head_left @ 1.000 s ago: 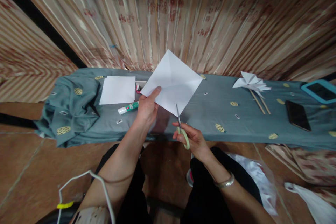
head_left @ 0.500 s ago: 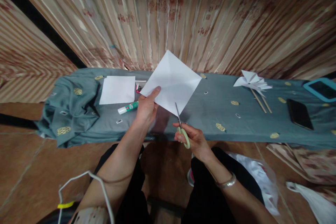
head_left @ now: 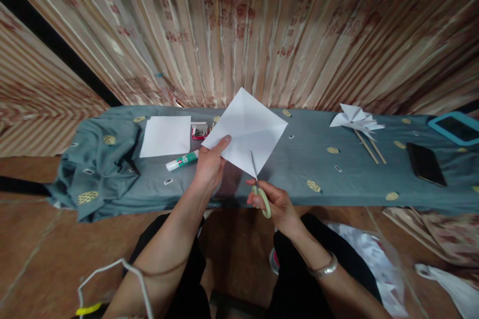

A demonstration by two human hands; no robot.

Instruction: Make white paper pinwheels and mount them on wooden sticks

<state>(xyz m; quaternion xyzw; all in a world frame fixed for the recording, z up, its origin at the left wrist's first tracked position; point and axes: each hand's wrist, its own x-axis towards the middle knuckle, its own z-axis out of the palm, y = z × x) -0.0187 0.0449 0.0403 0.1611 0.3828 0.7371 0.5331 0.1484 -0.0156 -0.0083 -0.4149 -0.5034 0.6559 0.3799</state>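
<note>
Pleated curtains [head_left: 239, 20] back a cloth-covered table [head_left: 299, 164]. Above it, the left hand [head_left: 211, 162] pinches a creased white paper square [head_left: 249, 127]; the right hand [head_left: 275, 204] holds green-handled scissors [head_left: 266, 203] at its near corner. Glue stick [head_left: 182, 160] lies left, paper pinwheels [head_left: 357, 119] right.
</note>
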